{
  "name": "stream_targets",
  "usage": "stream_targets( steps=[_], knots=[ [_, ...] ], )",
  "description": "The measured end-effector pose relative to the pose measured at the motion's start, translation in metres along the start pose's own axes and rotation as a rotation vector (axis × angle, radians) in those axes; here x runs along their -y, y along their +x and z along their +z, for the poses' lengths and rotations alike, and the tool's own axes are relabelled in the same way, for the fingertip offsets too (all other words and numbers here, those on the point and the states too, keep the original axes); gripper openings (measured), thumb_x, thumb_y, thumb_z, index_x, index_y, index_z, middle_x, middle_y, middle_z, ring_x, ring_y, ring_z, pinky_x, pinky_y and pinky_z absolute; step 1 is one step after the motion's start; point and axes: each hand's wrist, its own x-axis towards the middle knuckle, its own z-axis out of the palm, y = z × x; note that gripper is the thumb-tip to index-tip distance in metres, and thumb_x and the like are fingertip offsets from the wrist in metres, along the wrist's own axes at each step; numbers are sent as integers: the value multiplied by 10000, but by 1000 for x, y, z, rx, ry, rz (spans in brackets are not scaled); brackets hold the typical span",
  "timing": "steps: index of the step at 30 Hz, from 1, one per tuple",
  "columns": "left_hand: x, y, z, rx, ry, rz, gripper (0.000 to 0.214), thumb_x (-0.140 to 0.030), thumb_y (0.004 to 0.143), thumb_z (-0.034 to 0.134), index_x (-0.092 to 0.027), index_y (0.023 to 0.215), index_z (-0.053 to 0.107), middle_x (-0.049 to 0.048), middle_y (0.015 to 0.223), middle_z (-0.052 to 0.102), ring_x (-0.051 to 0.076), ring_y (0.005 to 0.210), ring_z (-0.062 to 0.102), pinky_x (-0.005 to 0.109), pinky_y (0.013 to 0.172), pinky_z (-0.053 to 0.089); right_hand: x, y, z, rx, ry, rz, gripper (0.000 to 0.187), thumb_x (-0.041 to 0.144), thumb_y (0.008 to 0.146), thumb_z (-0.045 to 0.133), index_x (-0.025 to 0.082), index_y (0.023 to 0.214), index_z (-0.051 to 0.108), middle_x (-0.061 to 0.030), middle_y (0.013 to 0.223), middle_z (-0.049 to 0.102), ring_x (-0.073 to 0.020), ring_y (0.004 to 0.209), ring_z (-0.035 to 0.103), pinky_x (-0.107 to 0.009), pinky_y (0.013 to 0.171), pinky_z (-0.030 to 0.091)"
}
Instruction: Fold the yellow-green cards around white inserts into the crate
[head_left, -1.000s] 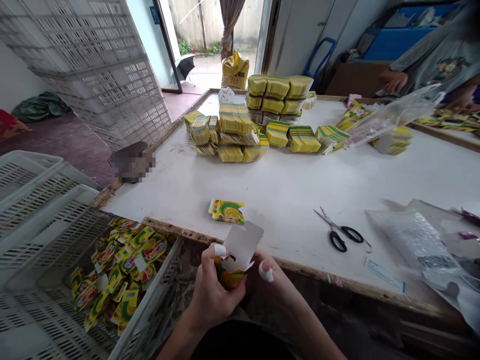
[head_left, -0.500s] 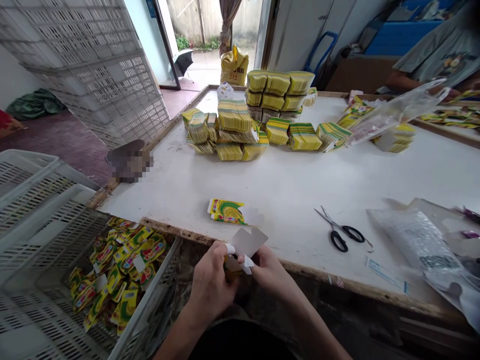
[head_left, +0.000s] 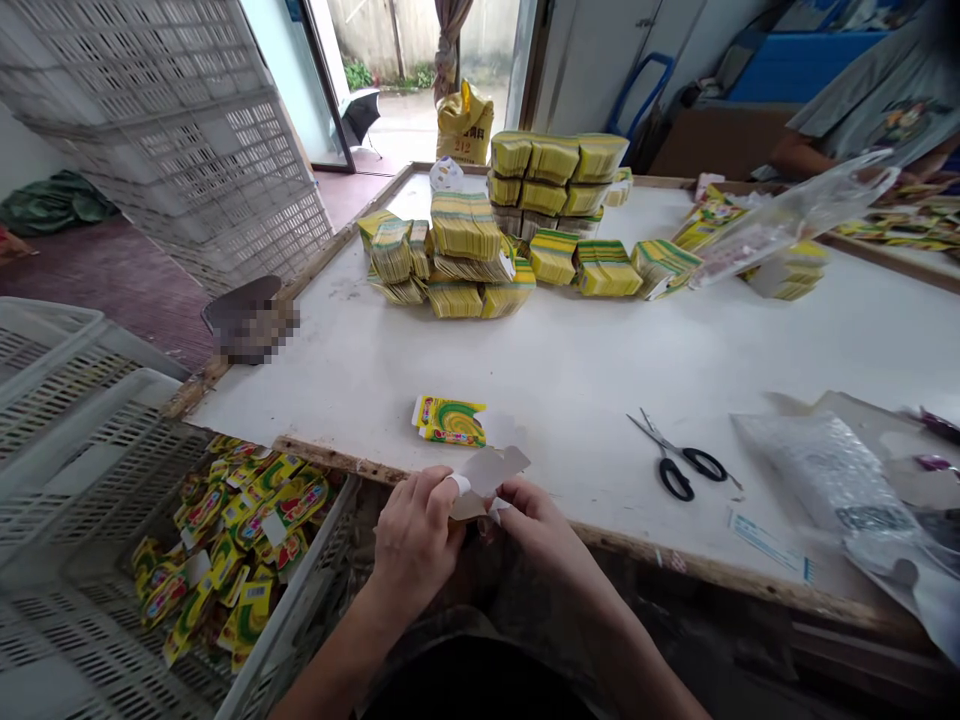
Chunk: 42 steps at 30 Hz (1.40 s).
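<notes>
Just over the table's front edge, my left hand [head_left: 416, 530] is closed around a thin cardboard carton [head_left: 486, 472], its pale grey inner side and notched flap turned up. My right hand [head_left: 536, 520] is pinched at the carton's right edge; a small, shiny, see-through bit shows under its fingertips, too small to name. White tape wraps a fingertip on each hand. Beyond them a flat yellow-green printed carton [head_left: 451, 420] lies on the white table [head_left: 570, 370]. Black-handled scissors [head_left: 679, 462] lie with blades apart to the right.
Bundled carton stacks [head_left: 551, 190] stand at the back, beside a clear plastic bag [head_left: 795, 225]. A dark scoop [head_left: 240, 315] rests at the left edge. Below left, a white crate [head_left: 300, 600] holds many filled packs. Bubble wrap [head_left: 847, 480] lies right; a person [head_left: 885, 120] sits beyond.
The carton in my hands has tilted flatter, and its flap points more to the right. My right hand has shifted from behind the carton to its right edge, with its fingers pinched.
</notes>
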Motion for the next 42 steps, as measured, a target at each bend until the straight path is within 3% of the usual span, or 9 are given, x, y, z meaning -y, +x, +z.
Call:
stream_targets(
  steps=[5, 9, 13, 16, 19, 26, 32, 36, 42],
  knots=[
    [-4, -2, 0, -33, 22, -3, 343, -51, 730, 595, -200, 997, 439, 90, 978, 629, 241, 831, 614, 357, 716, 514, -10, 1, -5, 46, 357, 154, 56, 165, 606, 662, 152, 612, 609, 12, 538, 629, -107, 487, 552, -224, 527, 465],
    [-8, -6, -1, -87, -38, -20, 370, -78, 733, 626, -197, 1019, 423, 94, 970, 621, 240, 831, 613, 362, 717, 529, -19, 1, -4, 91, 446, 219, 66, 185, 586, 636, 151, 563, 584, -5, 500, 630, -110, 431, 551, -228, 496, 448],
    [-10, -10, -2, -106, -148, -96, 435, -118, 716, 656, -207, 1059, 405, 85, 979, 604, 234, 864, 615, 354, 733, 540, -22, -3, -1, 113, 508, 203, 131, 231, 588, 701, 145, 556, 606, 6, 496, 603, -104, 447, 539, -228, 515, 442],
    [-10, -11, -4, -79, -207, -188, 461, -152, 708, 654, -214, 1083, 394, 81, 991, 590, 236, 895, 618, 350, 743, 543, -19, -9, -1, 138, 532, 135, 224, 272, 565, 816, 169, 685, 658, 23, 598, 629, -109, 553, 567, -221, 578, 450],
    [-9, -11, -5, -33, -255, -259, 479, -177, 700, 653, -217, 1093, 382, 75, 982, 586, 234, 871, 625, 340, 720, 544, -16, -12, -5, 188, 429, 58, 321, 355, 578, 857, 177, 779, 681, 5, 662, 649, -119, 608, 569, -226, 601, 436],
    [-12, -12, -4, 55, -229, -261, 453, -195, 716, 629, -204, 1092, 376, 90, 976, 588, 245, 820, 629, 344, 678, 538, -2, -6, -2, 150, 132, -98, 336, 361, 604, 854, 187, 722, 591, 17, 695, 635, -142, 674, 563, -270, 709, 449],
    [-12, -7, -5, 119, -219, -197, 442, -128, 705, 587, -194, 1096, 392, 85, 958, 587, 242, 830, 616, 337, 703, 533, 2, 0, -1, 159, 65, -57, 432, 524, 691, 749, 168, 918, 655, -42, 828, 680, -191, 767, 595, -287, 711, 456],
    [-12, -3, -7, 198, -278, -173, 521, -67, 653, 553, -193, 1133, 393, 91, 1021, 584, 244, 926, 606, 343, 790, 529, -6, 6, -2, 81, -21, -61, 465, 607, 756, 645, 157, 871, 654, -37, 768, 657, -158, 658, 534, -259, 609, 419],
    [-15, -2, -4, 261, -320, -191, 491, -60, 649, 542, -221, 1088, 392, 70, 964, 588, 240, 886, 613, 358, 768, 535, -13, 12, 6, -74, -199, -220, 291, 467, 764, 680, 190, 795, 594, -14, 760, 619, -182, 727, 549, -289, 693, 462]
  ],
)
